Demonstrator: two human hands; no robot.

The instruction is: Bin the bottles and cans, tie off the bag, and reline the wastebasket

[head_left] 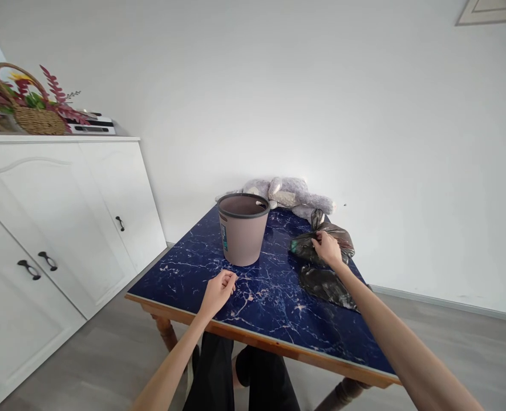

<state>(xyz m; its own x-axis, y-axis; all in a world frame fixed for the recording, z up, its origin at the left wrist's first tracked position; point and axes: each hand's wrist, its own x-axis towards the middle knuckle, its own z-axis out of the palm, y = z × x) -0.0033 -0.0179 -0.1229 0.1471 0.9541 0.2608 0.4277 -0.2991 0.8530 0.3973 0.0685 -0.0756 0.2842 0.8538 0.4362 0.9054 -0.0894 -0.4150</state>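
Note:
A mauve-brown trash bin [245,242] with a dark rim stands upright on the blue marbled table [184,268]. Just in front of it, my left hand [219,290] rests by the tabletop with its fingers curled in; nothing shows in them. At the right side, my right hand [327,250] has its fingers pressed together on a filled black plastic bag [306,246] with a knotted top. Something green shows at that bag's left end. A second black plastic bag [327,285] lies flatter, nearer to me, under my right forearm.
A grey-lilac plush toy [293,191] lies along the table's far edge, against the white wall [304,85]. White cabinets [111,188] stand to the left, with a wicker flower basket [41,120] and a white device [93,125] on top. My legs are under the table's front edge.

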